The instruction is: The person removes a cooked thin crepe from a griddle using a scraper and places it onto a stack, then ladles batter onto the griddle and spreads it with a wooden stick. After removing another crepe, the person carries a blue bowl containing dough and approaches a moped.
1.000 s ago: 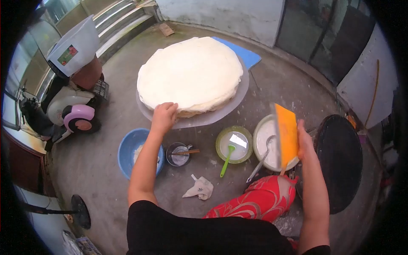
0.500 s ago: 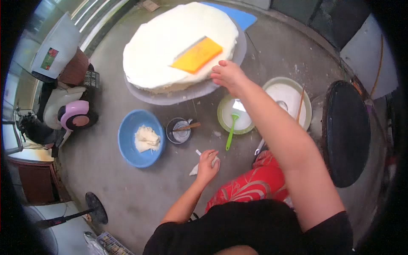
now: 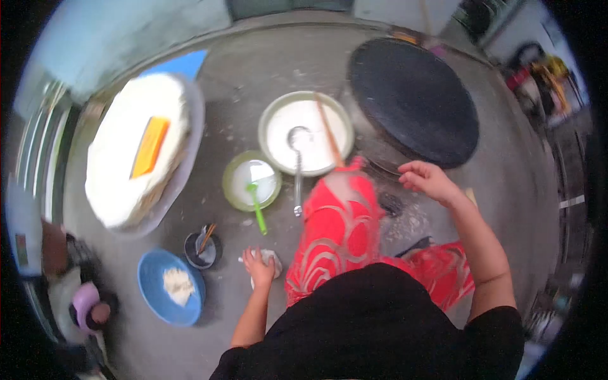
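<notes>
My left hand (image 3: 258, 269) is low over the floor with its fingers bent over a crumpled white cloth (image 3: 275, 261), which shows on both sides of it. My right hand (image 3: 434, 182) hangs in the air near the front edge of a round black griddle (image 3: 415, 101). Its fingers are loosely bent and apart, with nothing visible in them. Left of the griddle stands a wide bowl of white batter (image 3: 282, 130) with a metal ladle (image 3: 298, 174) and a wooden stick (image 3: 327, 130). A smaller green bowl (image 3: 231, 199) holds a green-handled spatula (image 3: 256, 206).
At left, a thick white round stack (image 3: 120, 145) lies on a pale tray (image 3: 193, 126), topped by an orange scraper (image 3: 151, 147). A blue basin (image 3: 149, 278) holds a pale lump (image 3: 178, 286). Beside it is a small metal pot (image 3: 208, 253) with a brown-handled tool.
My view has turned right, toward the griddle. My right hand has moved from beside the white stack to near the griddle's edge. My left hand stays at the white cloth.
</notes>
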### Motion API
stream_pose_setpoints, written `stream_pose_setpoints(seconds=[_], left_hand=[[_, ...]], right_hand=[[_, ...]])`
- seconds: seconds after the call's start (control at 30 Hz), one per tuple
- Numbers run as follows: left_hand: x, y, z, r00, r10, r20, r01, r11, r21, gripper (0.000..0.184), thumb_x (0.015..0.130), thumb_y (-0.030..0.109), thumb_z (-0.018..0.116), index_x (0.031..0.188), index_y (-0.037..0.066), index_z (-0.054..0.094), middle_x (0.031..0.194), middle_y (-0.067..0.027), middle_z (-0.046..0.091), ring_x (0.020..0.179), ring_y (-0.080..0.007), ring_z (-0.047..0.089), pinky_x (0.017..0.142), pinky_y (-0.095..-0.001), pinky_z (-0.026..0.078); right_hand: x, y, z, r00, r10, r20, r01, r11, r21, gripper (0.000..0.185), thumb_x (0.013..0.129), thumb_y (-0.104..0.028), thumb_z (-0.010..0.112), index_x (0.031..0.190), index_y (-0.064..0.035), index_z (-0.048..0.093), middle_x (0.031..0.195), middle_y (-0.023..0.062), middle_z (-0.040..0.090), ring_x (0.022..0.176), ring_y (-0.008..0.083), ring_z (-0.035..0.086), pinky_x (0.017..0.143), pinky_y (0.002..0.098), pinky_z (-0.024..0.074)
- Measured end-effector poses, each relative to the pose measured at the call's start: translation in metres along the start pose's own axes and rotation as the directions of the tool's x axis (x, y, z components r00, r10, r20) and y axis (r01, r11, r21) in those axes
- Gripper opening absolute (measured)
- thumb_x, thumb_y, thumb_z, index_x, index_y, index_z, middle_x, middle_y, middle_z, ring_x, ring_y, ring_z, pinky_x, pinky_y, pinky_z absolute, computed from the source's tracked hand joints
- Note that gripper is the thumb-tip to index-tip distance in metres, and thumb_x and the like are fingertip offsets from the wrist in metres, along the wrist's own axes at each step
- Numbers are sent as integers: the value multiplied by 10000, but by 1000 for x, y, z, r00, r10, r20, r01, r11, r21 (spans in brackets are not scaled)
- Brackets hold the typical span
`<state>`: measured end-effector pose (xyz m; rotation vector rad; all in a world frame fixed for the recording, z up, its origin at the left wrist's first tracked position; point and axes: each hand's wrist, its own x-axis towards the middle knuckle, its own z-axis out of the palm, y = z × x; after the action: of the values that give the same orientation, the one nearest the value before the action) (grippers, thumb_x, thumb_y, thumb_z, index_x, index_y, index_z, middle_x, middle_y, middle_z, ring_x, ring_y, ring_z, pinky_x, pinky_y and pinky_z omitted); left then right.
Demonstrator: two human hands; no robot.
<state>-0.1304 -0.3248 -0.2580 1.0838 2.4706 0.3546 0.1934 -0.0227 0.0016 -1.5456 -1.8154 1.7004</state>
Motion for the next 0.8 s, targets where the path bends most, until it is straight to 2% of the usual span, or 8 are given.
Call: stream_pose_setpoints(seconds=[0.07, 0.2, 0.27, 0.3, 0.37, 0.47, 0.73, 0.8], left_hand=[[6, 13, -9, 980, 151, -132, -176, 962, -207, 514, 737, 206, 618, 1200, 46, 460, 1265, -218, 372, 1210, -389, 285, 999, -451, 248], [2, 81, -61, 969, 202, -141, -245, 858, -452, 394, 823, 137, 528, 1188, 7, 456, 1210, -189, 442, 1170, -334, 367, 999, -387, 262], [-6, 124, -94, 972, 161, -172, -236, 682, -692, 346, 878, 120, 449, 1202, 0, 447, 1230, -146, 437, 1174, -253, 385, 998, -340, 261], [-9, 137, -101, 971, 176, -164, -240, 689, -684, 346, 878, 120, 449, 1202, 0, 447, 1230, -146, 437, 1174, -253, 385, 998, -340, 261], [-14, 154, -113, 907, 266, -325, -419, 617, -666, 351, 900, 134, 406, 1223, -4, 430, 1254, -125, 422, 1189, -213, 370, 1000, -317, 249], [-35, 189, -139, 775, 458, -435, -626, 655, -424, 386, 891, 174, 398, 1229, -12, 420, 1301, -153, 371, 1222, -258, 331, 1018, -347, 219], [-30, 237, -149, 803, 452, -388, -596, 624, -505, 394, 905, 176, 372, 1249, -13, 396, 1336, -134, 330, 1234, -225, 314, 1017, -337, 225], [-27, 241, -147, 772, 489, -405, -633, 646, -426, 395, 902, 173, 374, 1249, -15, 394, 1333, -141, 333, 1235, -232, 313, 1018, -341, 225]], right_hand=[[-29, 43, -15, 998, 19, -68, -22, 999, -50, 288, 856, -206, 524, 1082, -29, 539, 903, 60, 614, 781, 112, 560, 711, 264, 456], [-87, 84, -23, 1000, -11, 8, 13, 964, -265, 335, 832, -259, 548, 1097, -53, 538, 924, 109, 626, 807, 179, 594, 726, 317, 468], [-107, 89, -25, 996, 12, 87, 40, 820, -572, 355, 830, -311, 535, 1108, -91, 544, 952, 134, 620, 835, 239, 608, 743, 355, 468], [-112, 101, -27, 994, 61, 88, 7, 785, -620, 370, 824, -343, 523, 1117, -118, 544, 985, 157, 602, 869, 311, 591, 768, 401, 459], [-121, 112, -29, 993, 57, 99, 21, 763, -647, 375, 819, -336, 527, 1122, -116, 541, 1002, 158, 597, 883, 321, 583, 776, 407, 456], [-134, 132, -38, 996, 8, 88, 58, 696, -716, 380, 812, -326, 531, 1126, -112, 538, 1028, 158, 588, 917, 333, 565, 795, 414, 448], [-142, 138, -43, 997, -2, 81, 57, 737, -674, 379, 811, -323, 527, 1127, -115, 533, 1030, 148, 589, 959, 322, 552, 827, 416, 436], [-136, 145, -35, 988, -91, 124, 153, 688, -709, 388, 808, -320, 530, 1136, -113, 525, 1017, 140, 595, 949, 323, 558, 815, 421, 442]])
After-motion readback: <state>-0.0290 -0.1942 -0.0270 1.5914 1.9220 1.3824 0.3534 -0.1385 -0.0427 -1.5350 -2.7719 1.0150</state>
